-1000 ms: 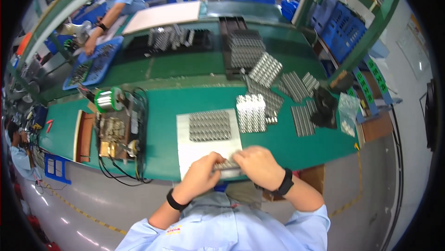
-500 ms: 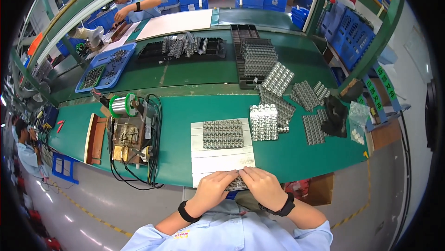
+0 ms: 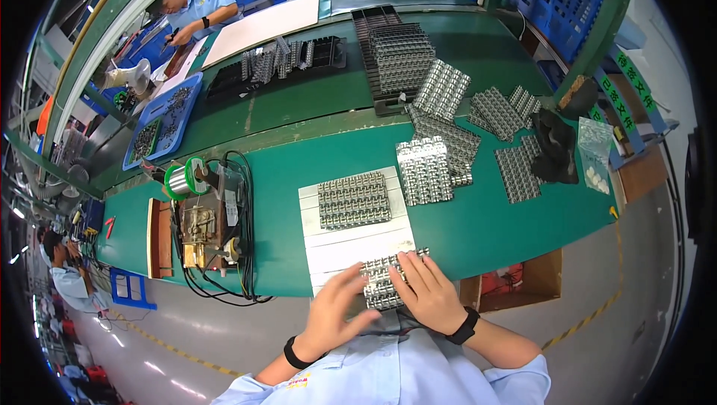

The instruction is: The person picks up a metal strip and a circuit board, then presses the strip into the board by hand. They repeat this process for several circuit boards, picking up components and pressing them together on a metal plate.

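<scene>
At the table's front edge, a silvery panel of small metal parts in rows (image 3: pixel 379 291) lies partly on a white slatted board (image 3: pixel 323 249). My left hand (image 3: pixel 333 311) is at the panel's left side, fingers spread and thumb stretched out, slightly blurred; whether it touches the panel I cannot tell. Over the panel's right part lies my right hand (image 3: pixel 432 297), its fingers stretched out flat and hiding some of the rows. A similar panel or stack of panels (image 3: pixel 353 201) sits farther up the board.
More metal panels (image 3: pixel 424 169) lie right of the board, near a dark cloth (image 3: pixel 553 147) and a clear bag (image 3: pixel 594 155). A machine with a solder wire spool (image 3: pixel 179 181) and cables stands left. Behind are a blue tray (image 3: pixel 170 122) and black racks (image 3: pixel 377 102). A co-worker (image 3: pixel 198 9) works far left.
My hands have parted from their pinch on the panel's far edge. The panel now lies flatter, with more rows showing. My left fingers have spread; my right hand has flattened over it. The view has tilted.
</scene>
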`<act>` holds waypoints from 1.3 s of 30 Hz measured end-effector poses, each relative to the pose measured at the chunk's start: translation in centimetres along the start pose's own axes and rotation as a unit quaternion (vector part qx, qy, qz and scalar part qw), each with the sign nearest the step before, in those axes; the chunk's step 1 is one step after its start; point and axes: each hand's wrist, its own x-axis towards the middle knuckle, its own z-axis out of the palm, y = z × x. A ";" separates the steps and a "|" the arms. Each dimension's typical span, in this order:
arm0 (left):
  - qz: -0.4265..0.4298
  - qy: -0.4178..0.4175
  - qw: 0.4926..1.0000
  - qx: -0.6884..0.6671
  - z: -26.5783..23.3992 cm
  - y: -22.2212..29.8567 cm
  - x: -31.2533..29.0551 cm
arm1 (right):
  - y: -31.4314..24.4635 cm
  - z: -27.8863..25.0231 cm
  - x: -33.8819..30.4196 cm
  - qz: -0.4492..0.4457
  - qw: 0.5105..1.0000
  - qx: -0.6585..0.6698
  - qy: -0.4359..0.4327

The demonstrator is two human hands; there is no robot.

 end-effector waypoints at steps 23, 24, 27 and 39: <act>-0.182 0.028 0.954 -0.235 2.2 -1.4 2.1 | 4.6 -0.8 1.0 0.202 0.901 0.383 0.017; -0.170 0.033 0.961 -0.217 2.1 -1.4 2.1 | 4.5 -0.7 1.0 0.202 0.901 0.384 0.013; -0.164 0.033 0.968 -0.188 1.5 -1.2 2.6 | 4.4 -0.3 1.3 0.205 0.904 0.374 0.030; -0.156 0.011 0.974 -0.165 1.8 -1.9 2.0 | 3.9 -0.6 1.0 0.202 0.914 0.351 0.006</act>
